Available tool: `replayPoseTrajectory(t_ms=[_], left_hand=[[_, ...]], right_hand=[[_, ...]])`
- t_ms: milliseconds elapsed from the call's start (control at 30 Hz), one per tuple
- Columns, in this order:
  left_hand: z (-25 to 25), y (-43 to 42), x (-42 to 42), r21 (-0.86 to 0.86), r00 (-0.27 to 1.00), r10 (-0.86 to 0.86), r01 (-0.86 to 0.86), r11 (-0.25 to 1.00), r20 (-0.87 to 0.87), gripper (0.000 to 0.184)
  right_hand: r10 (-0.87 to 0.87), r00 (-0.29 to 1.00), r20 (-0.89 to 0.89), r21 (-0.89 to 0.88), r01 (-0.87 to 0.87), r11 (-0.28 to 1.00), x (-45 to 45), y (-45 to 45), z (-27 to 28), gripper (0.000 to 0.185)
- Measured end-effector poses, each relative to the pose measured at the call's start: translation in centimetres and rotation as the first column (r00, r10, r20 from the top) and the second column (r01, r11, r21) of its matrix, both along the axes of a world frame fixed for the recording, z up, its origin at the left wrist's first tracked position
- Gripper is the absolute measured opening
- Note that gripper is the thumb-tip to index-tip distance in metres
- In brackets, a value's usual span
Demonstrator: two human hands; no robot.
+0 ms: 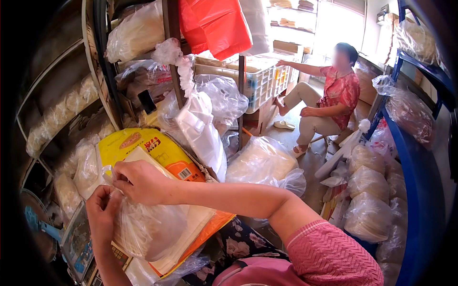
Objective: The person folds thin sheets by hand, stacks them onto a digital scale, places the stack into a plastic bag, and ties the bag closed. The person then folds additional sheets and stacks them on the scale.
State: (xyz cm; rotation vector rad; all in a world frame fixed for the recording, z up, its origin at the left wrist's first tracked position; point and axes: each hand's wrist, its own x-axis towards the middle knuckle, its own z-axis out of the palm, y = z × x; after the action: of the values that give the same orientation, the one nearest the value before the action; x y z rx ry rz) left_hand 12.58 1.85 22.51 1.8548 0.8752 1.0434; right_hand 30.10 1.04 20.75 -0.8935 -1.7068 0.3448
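A clear plastic bag with pale, thin contents rests on a stack of pale sheets, which lies over a yellow and orange printed sack. At the bag's gathered top, my left hand has its fingers closed on the plastic. Close beside it, my right hand reaches across from the right and pinches the twisted end of the same bag. The two hands nearly touch.
Another person sits at the back right, one arm on a white crate. Filled bags are stacked by a blue rack. A large bag stands ahead. Shelves line the left; red bags hang above.
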Motion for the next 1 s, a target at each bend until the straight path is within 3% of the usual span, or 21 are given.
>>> replayPoseTrajectory(t_ms=[33,200,300,400,500,633,800,900,933,1000], left_hand=[[0.0,-0.2,0.2,0.111,0.996,0.046,-0.037,0.993,-0.077,0.008],[-0.6,0.6,-0.4,0.079,0.997,0.042,-0.038,0.996,-0.059,0.012],[-0.3,0.6,-0.5,-0.056,1.000,0.006,-0.006,0.998,-0.001,0.015],[-0.3,0.5,0.0,-0.112,0.996,-0.023,0.032,0.993,0.082,0.016],[-0.6,0.5,0.5,-0.078,0.994,-0.022,0.030,0.997,0.108,0.014],[-1.0,0.4,0.7,0.065,1.000,-0.009,0.008,0.998,0.014,0.015],[-0.3,0.1,0.5,0.017,1.000,-0.019,0.020,1.000,-0.018,0.015],[-0.5,0.5,0.2,-0.006,0.998,-0.043,0.044,0.999,0.055,0.015],[-0.7,0.7,0.3,-0.005,0.994,-0.064,0.064,0.998,0.086,0.015],[-1.2,0.9,0.7,0.049,0.988,-0.062,0.055,0.997,0.140,0.015]], right_hand=[[0.013,1.000,-0.010,-0.026,-0.013,1.000,0.0,0.1,0.1,0.014],[0.075,0.990,-0.118,-0.231,-0.101,0.968,0.7,-1.1,1.5,0.021],[0.178,0.980,-0.087,-0.111,-0.187,0.976,0.7,-1.2,0.8,0.022],[0.091,0.988,0.125,-0.029,-0.088,0.996,0.7,-2.3,1.5,0.019],[-0.101,0.973,0.208,0.256,0.046,0.966,-0.2,-1.3,0.2,0.017],[-0.180,0.923,0.341,0.226,0.106,0.968,-0.3,-0.9,-0.4,0.017],[-0.239,0.869,0.434,0.256,0.135,0.957,0.4,-1.3,0.6,0.012],[-0.154,0.945,0.290,0.224,0.090,0.970,0.8,-1.0,1.3,0.012],[-0.039,0.962,0.271,-0.014,0.045,0.999,1.1,-1.0,1.9,0.015],[0.163,0.975,0.153,-0.468,-0.074,0.881,1.5,-0.9,3.4,0.020]])
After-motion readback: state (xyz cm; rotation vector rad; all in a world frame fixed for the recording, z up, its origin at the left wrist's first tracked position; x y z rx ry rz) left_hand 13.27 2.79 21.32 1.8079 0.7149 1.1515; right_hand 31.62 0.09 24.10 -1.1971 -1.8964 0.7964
